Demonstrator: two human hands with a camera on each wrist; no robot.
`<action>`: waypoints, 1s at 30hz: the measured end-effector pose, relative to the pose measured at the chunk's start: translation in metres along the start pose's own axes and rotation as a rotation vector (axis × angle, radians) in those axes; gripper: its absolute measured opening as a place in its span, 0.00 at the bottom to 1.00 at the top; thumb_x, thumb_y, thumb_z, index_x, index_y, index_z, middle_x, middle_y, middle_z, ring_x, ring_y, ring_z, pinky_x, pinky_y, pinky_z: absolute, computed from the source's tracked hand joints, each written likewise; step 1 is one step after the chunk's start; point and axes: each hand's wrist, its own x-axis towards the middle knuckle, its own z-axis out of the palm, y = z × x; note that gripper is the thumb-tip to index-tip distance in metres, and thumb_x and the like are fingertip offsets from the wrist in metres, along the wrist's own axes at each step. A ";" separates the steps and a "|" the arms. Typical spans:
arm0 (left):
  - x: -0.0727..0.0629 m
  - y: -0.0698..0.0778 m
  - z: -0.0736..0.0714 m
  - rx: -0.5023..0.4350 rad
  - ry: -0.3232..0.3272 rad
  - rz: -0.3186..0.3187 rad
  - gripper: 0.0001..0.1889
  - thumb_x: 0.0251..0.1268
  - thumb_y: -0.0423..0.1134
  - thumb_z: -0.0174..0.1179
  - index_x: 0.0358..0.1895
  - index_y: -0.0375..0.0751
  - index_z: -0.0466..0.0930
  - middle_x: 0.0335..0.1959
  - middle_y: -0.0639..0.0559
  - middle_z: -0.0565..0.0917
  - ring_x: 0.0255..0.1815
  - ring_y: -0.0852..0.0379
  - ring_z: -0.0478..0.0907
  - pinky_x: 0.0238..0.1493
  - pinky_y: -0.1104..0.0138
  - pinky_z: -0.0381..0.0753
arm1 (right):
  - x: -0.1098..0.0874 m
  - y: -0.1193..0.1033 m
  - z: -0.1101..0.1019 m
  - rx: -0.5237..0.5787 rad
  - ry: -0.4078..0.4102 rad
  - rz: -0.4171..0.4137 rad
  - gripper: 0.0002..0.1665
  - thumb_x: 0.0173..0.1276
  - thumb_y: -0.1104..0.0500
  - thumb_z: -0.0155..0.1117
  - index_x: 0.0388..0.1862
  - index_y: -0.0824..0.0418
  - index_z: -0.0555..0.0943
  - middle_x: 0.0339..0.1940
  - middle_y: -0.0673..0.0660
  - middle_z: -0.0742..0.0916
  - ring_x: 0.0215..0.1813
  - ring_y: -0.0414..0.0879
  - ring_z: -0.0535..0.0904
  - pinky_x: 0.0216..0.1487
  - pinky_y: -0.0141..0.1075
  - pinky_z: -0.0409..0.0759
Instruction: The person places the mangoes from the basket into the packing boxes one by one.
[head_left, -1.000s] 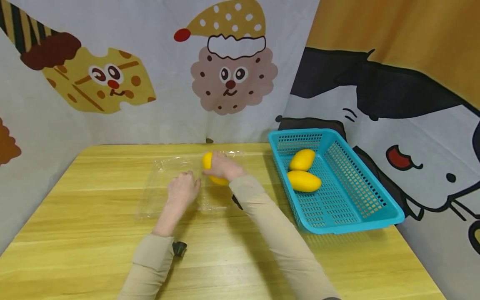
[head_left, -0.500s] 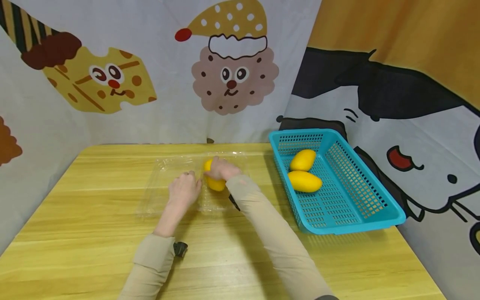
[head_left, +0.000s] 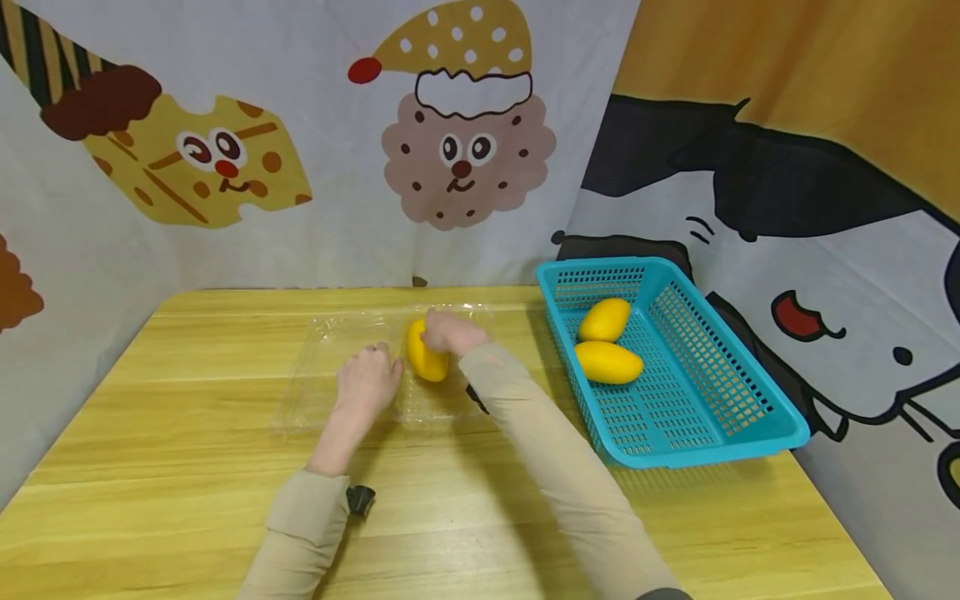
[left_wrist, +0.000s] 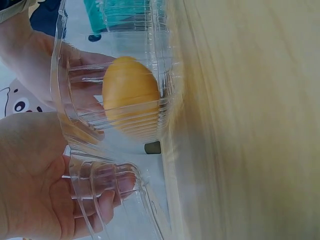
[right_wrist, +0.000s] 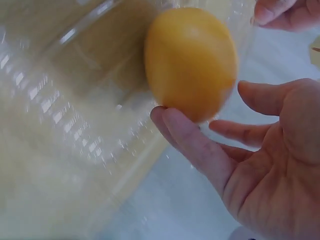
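A yellow mango (head_left: 427, 352) lies in the right half of a clear plastic clamshell container (head_left: 318, 396), which is spread open on the table. My right hand (head_left: 453, 333) is at the mango's right side. In the right wrist view its fingers (right_wrist: 192, 147) are spread, with fingertips right at the mango's end and the thumb apart from it. My left hand (head_left: 363, 379) holds the container's edge near the fold between its halves. The left wrist view shows the fingers of that hand (left_wrist: 37, 180) curled behind the clear plastic.
To the right, a blue perforated basket (head_left: 720, 454) holds two more mangoes (head_left: 609, 362). The wooden table (head_left: 187, 483) ends at the back against a cartoon-printed curtain (head_left: 322, 250).
The mango has come toward me and down into the container's right half. My right hand has loosened and shifted slightly right of it. The left hand has stayed in place.
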 end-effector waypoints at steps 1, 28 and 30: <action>0.000 0.000 0.000 0.001 -0.002 0.000 0.20 0.67 0.45 0.54 0.44 0.25 0.76 0.34 0.33 0.82 0.29 0.39 0.80 0.26 0.54 0.82 | -0.001 0.001 -0.003 -0.019 0.000 -0.006 0.29 0.76 0.52 0.46 0.70 0.64 0.62 0.67 0.61 0.74 0.66 0.51 0.73 0.68 0.43 0.72; -0.005 -0.001 0.007 -0.015 -0.015 -0.015 0.20 0.70 0.45 0.48 0.40 0.26 0.75 0.26 0.40 0.78 0.20 0.50 0.72 0.17 0.67 0.70 | -0.047 0.061 -0.096 -0.154 0.130 -0.113 0.28 0.74 0.53 0.48 0.71 0.58 0.63 0.73 0.62 0.66 0.73 0.58 0.61 0.73 0.52 0.63; -0.005 -0.001 0.007 -0.014 -0.014 -0.017 0.20 0.70 0.45 0.48 0.41 0.26 0.75 0.27 0.39 0.79 0.21 0.49 0.73 0.17 0.66 0.71 | -0.052 0.071 -0.101 -0.153 0.136 -0.097 0.28 0.74 0.53 0.47 0.71 0.58 0.63 0.73 0.62 0.65 0.73 0.58 0.61 0.73 0.53 0.63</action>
